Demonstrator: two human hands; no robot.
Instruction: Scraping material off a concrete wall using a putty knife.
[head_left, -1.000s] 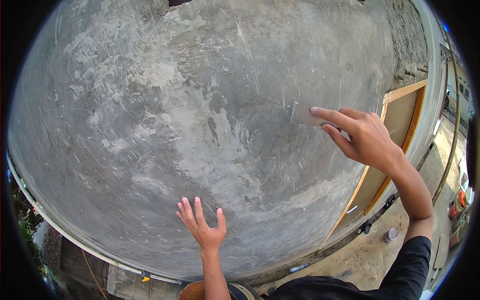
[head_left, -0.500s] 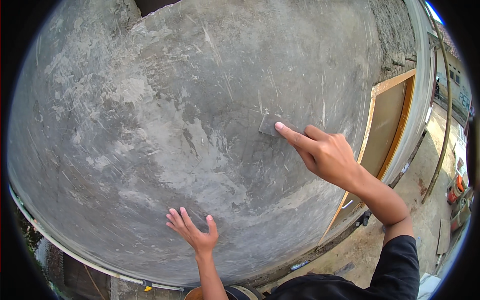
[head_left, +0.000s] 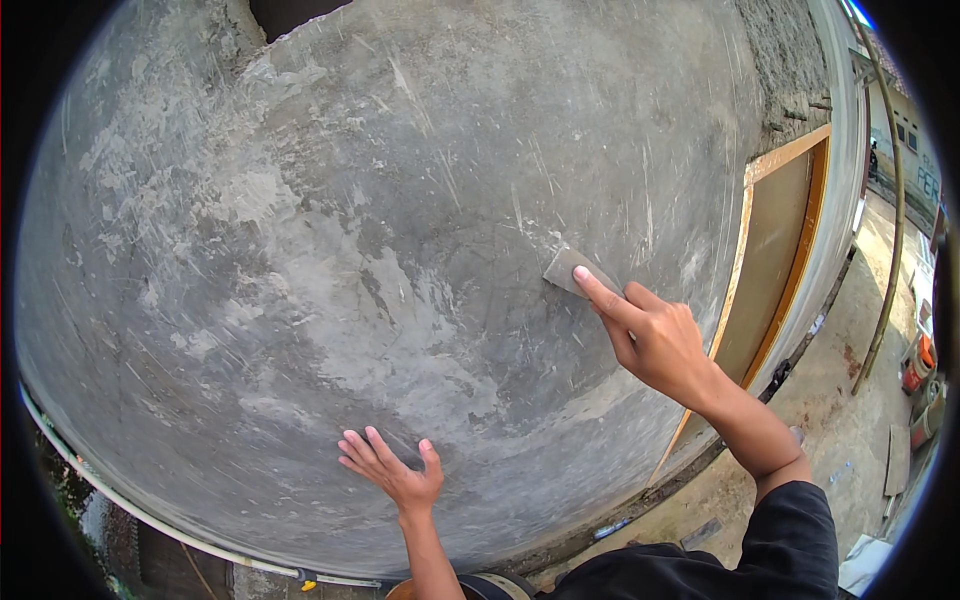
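Note:
A grey plastered wall (head_left: 400, 240), streaked with paler patches and scratches, fills most of the view. My right hand (head_left: 655, 330) is closed on a scraper, its index finger stretched along the flat blade (head_left: 568, 271). The blade's front edge lies at the wall right of the middle, beside a small pale scuff. My fingers and palm hide the rest of the scraper. Lower and to the left, my left hand (head_left: 400, 475) is open, fingers spread against the wall, with nothing in it.
A wooden-framed panel (head_left: 775, 250) is set in the wall at right. Beyond it a thin pole (head_left: 890, 200) leans over the concrete ground. Buckets (head_left: 918, 375) stand at the far right. A white pipe (head_left: 150, 515) with a yellow tap runs along the lower left. A dark opening shows at the top.
My right hand and the scraper have moved down and slightly right along the wall. My left hand stays spread in nearly the same place. The view has shifted slightly.

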